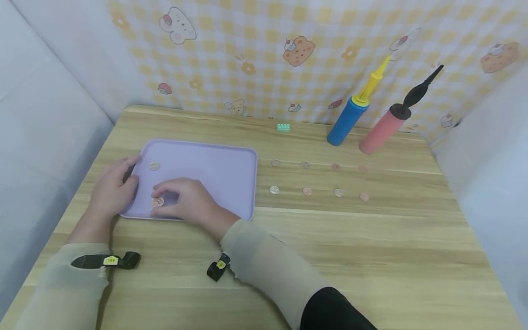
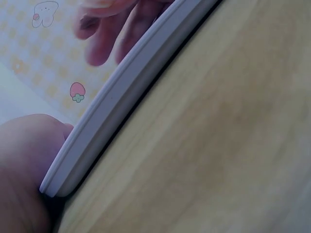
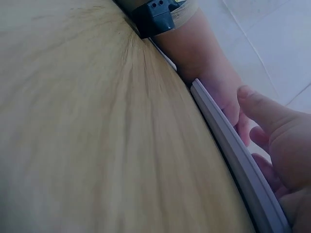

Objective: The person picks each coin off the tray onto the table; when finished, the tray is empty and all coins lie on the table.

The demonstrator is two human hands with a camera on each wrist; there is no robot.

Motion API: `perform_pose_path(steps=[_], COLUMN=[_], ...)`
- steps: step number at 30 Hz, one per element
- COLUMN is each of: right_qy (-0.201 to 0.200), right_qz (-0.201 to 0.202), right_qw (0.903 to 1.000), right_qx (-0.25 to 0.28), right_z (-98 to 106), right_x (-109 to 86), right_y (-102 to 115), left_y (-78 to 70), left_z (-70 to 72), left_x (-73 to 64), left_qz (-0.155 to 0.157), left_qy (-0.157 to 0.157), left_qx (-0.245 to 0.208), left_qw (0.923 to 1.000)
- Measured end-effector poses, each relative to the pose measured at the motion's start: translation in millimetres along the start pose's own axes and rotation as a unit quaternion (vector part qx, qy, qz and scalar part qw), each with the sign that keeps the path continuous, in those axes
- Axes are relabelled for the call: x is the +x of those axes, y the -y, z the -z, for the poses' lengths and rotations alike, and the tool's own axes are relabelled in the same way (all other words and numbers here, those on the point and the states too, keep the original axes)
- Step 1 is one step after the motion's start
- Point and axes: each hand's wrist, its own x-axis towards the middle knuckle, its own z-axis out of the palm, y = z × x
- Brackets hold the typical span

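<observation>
A shallow lilac tray (image 1: 214, 169) lies on the left of the table. My left hand (image 1: 111, 190) rests at its left edge, thumb and index finger spread along the rim. Over the tray's front left part is my right hand (image 1: 185, 199), thumb and fingers parted around a coppery coin (image 1: 158, 202). A silvery coin (image 1: 154, 166) lies in the tray's back left corner. In the right wrist view, the right thumb (image 3: 260, 107) stands apart from the fingers above the rim; the coin is hidden there. The left wrist view shows the tray's side wall (image 2: 121, 92).
Right of the tray, several silvery and coppery coins (image 1: 307, 191) lie in two rows. A small mint-green toy brick (image 1: 283, 128) sits near the back edge. Behind the coins stand a blue and yellow hand pump (image 1: 348, 119) and a pink and black one (image 1: 383, 130), near the checked cloth.
</observation>
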Motion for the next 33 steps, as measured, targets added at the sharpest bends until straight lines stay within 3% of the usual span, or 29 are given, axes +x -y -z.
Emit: perform_pose_path(steps=[9,14,19,23,27,33], right_qy=[-0.02,-0.024,-0.079,-0.142,-0.185,-0.204], right_qz=[-0.001,0.026,0.079,0.104,0.116,0.107], right_qw=[0.9997,0.9984,0.9899,0.9817,0.975,0.9725], right_qx=[-0.011,-0.044,-0.088,-0.071,-0.04,-0.032], right_z=[24.9,33.8,48.9,61.0,71.4,88.1], right_x=[-16.8,-28.7,-48.3,-62.0,-73.9,-96.8], right_y=[-13.6,-19.7,-28.7,-37.9,-46.5,-60.8], left_y=[-3.0,-4.2,-4.2,-2.6,-1.3,-2.1], left_z=[0.0,1.8,0.8,0.6,0.3,0.3], left_x=[2.6,-0.3,-0.7,-1.0,-1.5,-2.4], left_qz=[0.013,0.02,0.023,0.026,0.018,0.017], left_qy=[0.014,0.02,0.019,0.02,0.017,0.017], left_qx=[-0.002,-0.003,-0.001,-0.003,-0.004,-0.008], left_qw=[0.9998,0.9996,0.9996,0.9994,0.9997,0.9997])
